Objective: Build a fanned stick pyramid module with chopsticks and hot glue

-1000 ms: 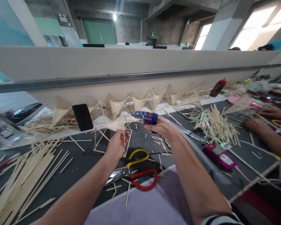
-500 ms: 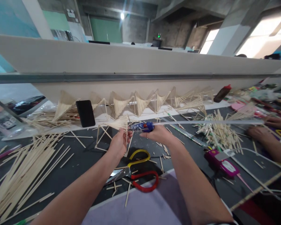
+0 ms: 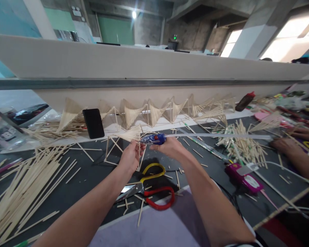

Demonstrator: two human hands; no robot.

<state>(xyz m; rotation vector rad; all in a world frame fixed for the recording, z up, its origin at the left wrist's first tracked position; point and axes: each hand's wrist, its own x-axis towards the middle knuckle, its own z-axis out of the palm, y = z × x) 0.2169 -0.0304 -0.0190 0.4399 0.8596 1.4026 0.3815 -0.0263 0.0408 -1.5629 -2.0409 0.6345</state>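
My left hand (image 3: 130, 155) pinches the right side of a small wooden stick frame (image 3: 113, 143), which has a fan of thin sticks (image 3: 131, 133) along its top. In my right hand (image 3: 167, 146) is a blue hot glue gun (image 3: 154, 138), its tip touching or very close to the frame beside my left fingers. A long whitish glue stick (image 3: 208, 136) runs out of the gun's back to the right. Below my hands lie scissors (image 3: 154, 190) with one yellow and one red handle, among cut stick pieces.
Loose sticks (image 3: 28, 185) spread at left. A black phone (image 3: 93, 123) leans near several finished stick models (image 3: 156, 115) along the partition. At right are a pile of short sticks (image 3: 242, 142), a magenta device (image 3: 244, 178) and another person's hands (image 3: 285, 145).
My right hand and the glue gun have shifted slightly left, closer to my left fingers. My left hand keeps its hold on the frame.
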